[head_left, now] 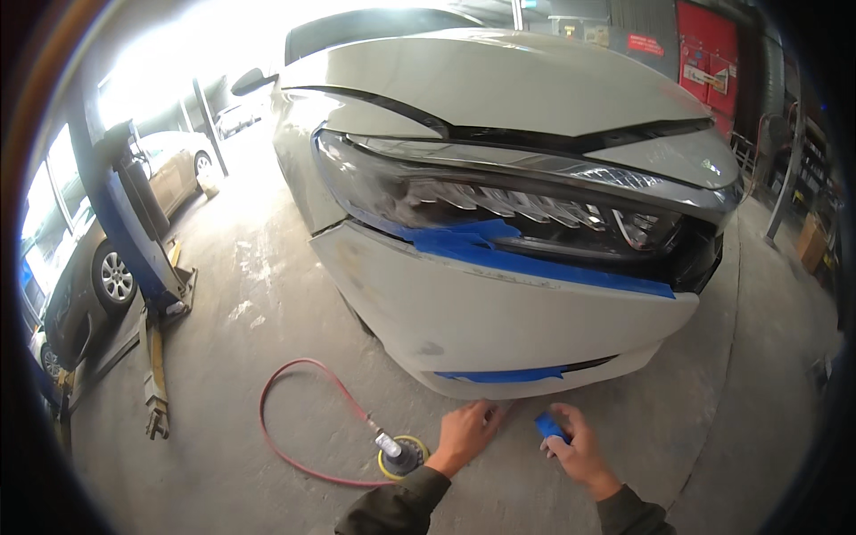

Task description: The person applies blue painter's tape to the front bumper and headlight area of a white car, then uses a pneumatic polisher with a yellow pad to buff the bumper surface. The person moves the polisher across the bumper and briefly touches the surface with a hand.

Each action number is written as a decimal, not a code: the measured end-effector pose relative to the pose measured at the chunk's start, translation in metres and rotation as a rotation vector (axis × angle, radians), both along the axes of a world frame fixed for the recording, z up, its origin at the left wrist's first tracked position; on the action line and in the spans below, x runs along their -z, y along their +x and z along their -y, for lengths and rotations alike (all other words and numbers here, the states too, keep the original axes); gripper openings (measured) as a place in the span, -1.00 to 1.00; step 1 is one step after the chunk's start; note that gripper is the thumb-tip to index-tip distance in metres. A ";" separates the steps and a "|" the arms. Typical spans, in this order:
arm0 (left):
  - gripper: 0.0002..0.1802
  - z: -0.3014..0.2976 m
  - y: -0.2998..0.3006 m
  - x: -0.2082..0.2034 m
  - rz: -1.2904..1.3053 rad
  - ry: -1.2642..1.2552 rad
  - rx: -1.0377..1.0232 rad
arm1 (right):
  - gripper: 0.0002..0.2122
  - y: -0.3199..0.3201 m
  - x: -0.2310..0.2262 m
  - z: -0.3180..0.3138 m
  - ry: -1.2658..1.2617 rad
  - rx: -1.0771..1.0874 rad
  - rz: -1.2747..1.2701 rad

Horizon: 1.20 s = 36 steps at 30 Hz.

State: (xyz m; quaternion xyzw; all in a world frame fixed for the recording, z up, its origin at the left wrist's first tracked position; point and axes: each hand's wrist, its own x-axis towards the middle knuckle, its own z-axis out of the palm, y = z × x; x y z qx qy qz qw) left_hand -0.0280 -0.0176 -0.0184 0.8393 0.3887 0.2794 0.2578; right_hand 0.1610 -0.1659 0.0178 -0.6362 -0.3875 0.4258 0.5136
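The front bumper (481, 312) of a pale car fills the middle of the view. Blue masking tape (571, 271) runs along its upper edge below the headlight (499, 196). A shorter piece of blue tape (499, 375) covers part of the low slot. My left hand (465, 435) is just below the bumper's lower edge, fingers partly bent and apart, with nothing visible in them. To its right, my right hand (580, 446) is closed around a roll of blue masking tape (552, 427). Whether my left fingertips touch the bumper is unclear.
On the floor beside my left forearm lies a round sander (401, 455) with a red air hose (265, 419) looping left. A blue lift post (134, 227) with a yellow arm (155, 374) and parked cars stand left. Shelves (816, 169) and a red cabinet (709, 62) are right.
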 end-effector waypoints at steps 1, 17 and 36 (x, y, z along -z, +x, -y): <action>-0.74 0.008 -0.008 0.007 0.009 -0.084 0.025 | -0.46 0.000 -0.020 0.000 0.004 -0.014 0.096; -0.70 0.249 -0.306 -0.163 -0.072 -0.917 -0.478 | -0.49 0.077 -0.502 -0.263 0.414 0.077 1.330; -0.69 0.170 -0.354 -0.274 -0.304 -0.976 -0.480 | -0.82 -0.013 -0.445 -0.293 0.523 0.421 0.696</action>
